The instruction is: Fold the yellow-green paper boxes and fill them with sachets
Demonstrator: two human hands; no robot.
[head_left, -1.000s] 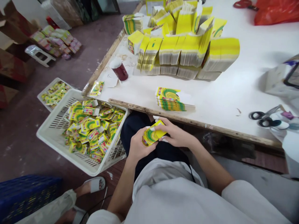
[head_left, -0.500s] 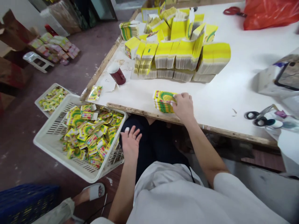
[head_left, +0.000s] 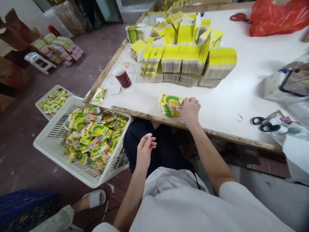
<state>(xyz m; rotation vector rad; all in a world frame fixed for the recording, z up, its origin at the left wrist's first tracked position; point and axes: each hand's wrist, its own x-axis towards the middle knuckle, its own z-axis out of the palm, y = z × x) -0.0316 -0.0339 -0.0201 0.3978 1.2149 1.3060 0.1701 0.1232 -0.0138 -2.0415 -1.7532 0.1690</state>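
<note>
My right hand (head_left: 190, 111) grips the right end of a small stack of yellow-and-green printed cartons (head_left: 170, 105), lying near the table's front edge. The cartons look flat. Above my lap, apart from the table, is my left hand (head_left: 145, 148), its fingers loosely curled and slightly apart. White wrapping covers one digit tip, and I see nothing held there. To its left, a white plastic basket (head_left: 45, 146) holds a heap of yellow-green boxes (head_left: 96, 130) of similar print.
Bundled yellow cartons (head_left: 173, 59) stand in rows further back, beside a dark red cup (head_left: 122, 77). Scissors (head_left: 262, 124), a white box (head_left: 272, 83) and a red bag (head_left: 277, 17) are on the right. A smaller bin (head_left: 55, 101) and a blue crate (head_left: 26, 209) stand on the left.
My left hand has moved right, away from the basket, and its spread fingers have curled. Another box now lies on top of the heap. My right hand stays on the carton stack.
</note>
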